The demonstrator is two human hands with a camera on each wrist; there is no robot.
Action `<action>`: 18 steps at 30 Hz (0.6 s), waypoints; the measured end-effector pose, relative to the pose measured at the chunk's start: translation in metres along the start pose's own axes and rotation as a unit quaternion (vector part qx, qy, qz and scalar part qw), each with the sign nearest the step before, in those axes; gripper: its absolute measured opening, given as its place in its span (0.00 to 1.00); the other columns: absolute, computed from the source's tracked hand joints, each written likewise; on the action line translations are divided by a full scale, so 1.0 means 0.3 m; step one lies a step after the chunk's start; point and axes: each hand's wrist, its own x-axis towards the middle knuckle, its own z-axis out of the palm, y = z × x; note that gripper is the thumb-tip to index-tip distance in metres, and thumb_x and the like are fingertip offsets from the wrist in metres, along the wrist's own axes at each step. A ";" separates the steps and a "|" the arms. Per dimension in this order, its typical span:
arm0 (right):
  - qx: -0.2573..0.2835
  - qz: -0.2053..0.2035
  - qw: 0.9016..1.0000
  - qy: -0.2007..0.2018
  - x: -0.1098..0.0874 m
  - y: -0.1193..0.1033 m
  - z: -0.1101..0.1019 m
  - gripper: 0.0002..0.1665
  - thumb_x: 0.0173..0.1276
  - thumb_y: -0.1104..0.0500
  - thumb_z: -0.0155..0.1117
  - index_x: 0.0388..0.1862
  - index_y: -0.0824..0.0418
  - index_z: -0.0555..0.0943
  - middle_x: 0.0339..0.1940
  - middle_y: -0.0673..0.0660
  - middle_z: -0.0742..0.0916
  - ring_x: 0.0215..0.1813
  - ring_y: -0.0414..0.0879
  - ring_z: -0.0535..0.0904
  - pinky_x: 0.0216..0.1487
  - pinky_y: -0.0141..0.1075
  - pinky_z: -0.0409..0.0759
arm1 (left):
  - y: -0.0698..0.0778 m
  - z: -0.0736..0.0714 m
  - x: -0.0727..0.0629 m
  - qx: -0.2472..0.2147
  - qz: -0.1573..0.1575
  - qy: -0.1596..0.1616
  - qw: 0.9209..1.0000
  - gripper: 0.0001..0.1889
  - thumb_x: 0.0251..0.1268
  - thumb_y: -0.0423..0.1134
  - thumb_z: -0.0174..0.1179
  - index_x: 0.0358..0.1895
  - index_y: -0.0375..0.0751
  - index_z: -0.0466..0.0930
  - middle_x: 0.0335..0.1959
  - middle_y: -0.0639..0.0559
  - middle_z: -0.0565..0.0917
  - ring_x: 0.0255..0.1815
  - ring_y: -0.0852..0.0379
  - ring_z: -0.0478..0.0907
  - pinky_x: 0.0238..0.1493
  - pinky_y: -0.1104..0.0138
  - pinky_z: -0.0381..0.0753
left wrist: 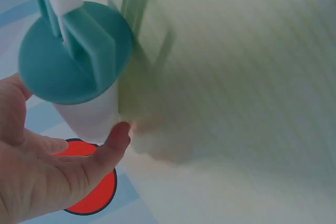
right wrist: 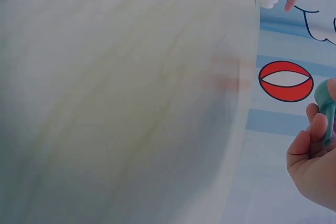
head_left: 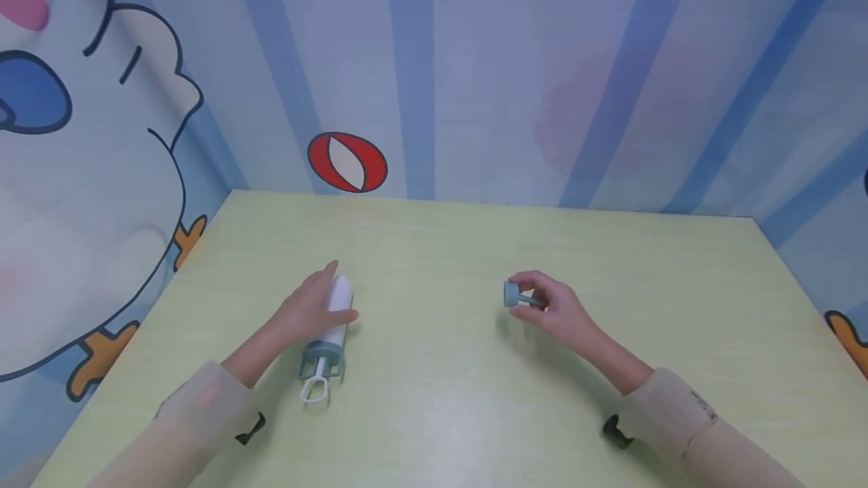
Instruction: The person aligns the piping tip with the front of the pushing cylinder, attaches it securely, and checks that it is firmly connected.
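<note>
On the table at left lies a white tube (head_left: 335, 333) with a teal flanged collar (left wrist: 79, 77) and a white loop-ended rod (head_left: 315, 390), looking like a large syringe or piston tool. Over its barrel my left hand (head_left: 308, 311) spreads, the thumb reaching past the right side and the fingers along the far left. In the left wrist view its thumb tip is right at the barrel's edge. My right hand (head_left: 552, 307) pinches a small teal cup-shaped piece with a thin stem (head_left: 511, 294) above the table. The cup end points left; fingers hide part of the stem.
The pale yellow-green table (head_left: 434, 398) reaches back to a blue striped wall (head_left: 475, 81). A red and white ball (head_left: 347, 162) is printed on that wall, and a white cartoon figure (head_left: 88, 209) fills the left side.
</note>
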 end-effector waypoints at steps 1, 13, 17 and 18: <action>0.000 0.002 1.000 0.001 -0.001 0.001 -0.001 0.22 0.55 0.63 0.64 0.50 0.63 0.73 0.40 0.62 0.80 0.27 0.41 0.70 0.26 0.28 0.70 | -0.003 0.001 -0.002 -0.001 0.000 0.000 1.000 0.48 0.53 0.50 0.59 0.69 0.37 0.37 0.67 0.34 0.52 0.62 0.38 0.57 0.56 0.46 0.64; -0.009 0.001 1.000 0.005 0.003 0.021 -0.003 0.21 0.55 0.63 0.64 0.49 0.62 0.73 0.39 0.61 0.80 0.26 0.41 0.70 0.25 0.28 0.69 | -0.007 0.012 -0.015 0.009 0.013 0.013 1.000 0.43 0.55 0.47 0.58 0.67 0.30 0.45 0.62 0.31 0.61 0.55 0.39 0.65 0.50 0.50 0.70; -0.009 0.003 1.000 0.004 0.005 0.011 -0.007 0.20 0.55 0.64 0.63 0.48 0.63 0.73 0.39 0.62 0.80 0.26 0.41 0.70 0.25 0.28 0.69 | -0.002 0.011 -0.009 0.014 0.023 0.017 1.000 0.42 0.54 0.46 0.59 0.66 0.30 0.47 0.61 0.31 0.62 0.56 0.39 0.65 0.51 0.50 0.69; -0.009 0.005 1.000 0.003 0.007 0.009 -0.008 0.20 0.55 0.65 0.63 0.48 0.64 0.73 0.39 0.62 0.80 0.26 0.42 0.70 0.25 0.28 0.69 | 0.000 0.011 -0.006 0.015 0.026 0.018 0.999 0.42 0.54 0.45 0.59 0.66 0.30 0.47 0.61 0.32 0.63 0.56 0.40 0.65 0.51 0.50 0.69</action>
